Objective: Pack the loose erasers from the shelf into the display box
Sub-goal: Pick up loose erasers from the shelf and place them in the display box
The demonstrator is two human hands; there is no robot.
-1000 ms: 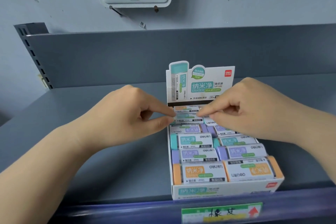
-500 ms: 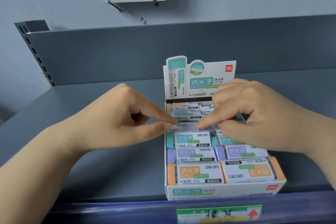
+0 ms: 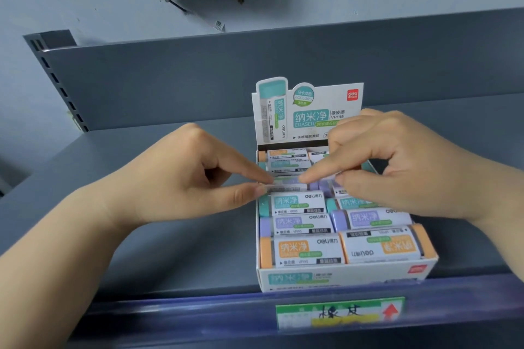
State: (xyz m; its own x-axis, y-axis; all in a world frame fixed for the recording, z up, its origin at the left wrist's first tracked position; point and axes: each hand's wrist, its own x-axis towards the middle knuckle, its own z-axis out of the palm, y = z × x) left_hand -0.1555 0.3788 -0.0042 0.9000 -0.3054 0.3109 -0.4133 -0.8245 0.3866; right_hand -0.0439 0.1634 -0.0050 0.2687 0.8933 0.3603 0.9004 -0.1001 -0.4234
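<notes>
Display box [image 3: 340, 278]: stands at the front of the grey shelf [image 3: 170, 249], header card upright at the back, two columns of erasers lying flat inside.
Purple eraser [image 3: 289, 185]: lies in the left column, middle row, between the teal eraser [image 3: 295, 204] in front and the row behind it; it appears not fully seated, though motion blur makes this uncertain.
Left hand [image 3: 184, 178]: thumb and forefinger pinch the left end of the purple eraser; remaining fingers are curled under.
Right hand [image 3: 397, 161]: forefinger tip bears on the right end of the same eraser; the thumb lies over the right column, and whether it holds anything there cannot be told.
Loose stock: no loose erasers are visible on the shelf; the task is judged to be near its end.
Risk, jamming: pressing one end first could cock the eraser against its neighbours, because the rows are packed tight.
Risk, displacement: forcing it down could lift or shift the adjacent sleeves.
Risk, box shift: a downward push near the shelf rail [image 3: 283, 309] could slide the light carton, since neither hand steadies its wall.
Risk, header card: the right knuckles are close to the card and could bend it.
</notes>
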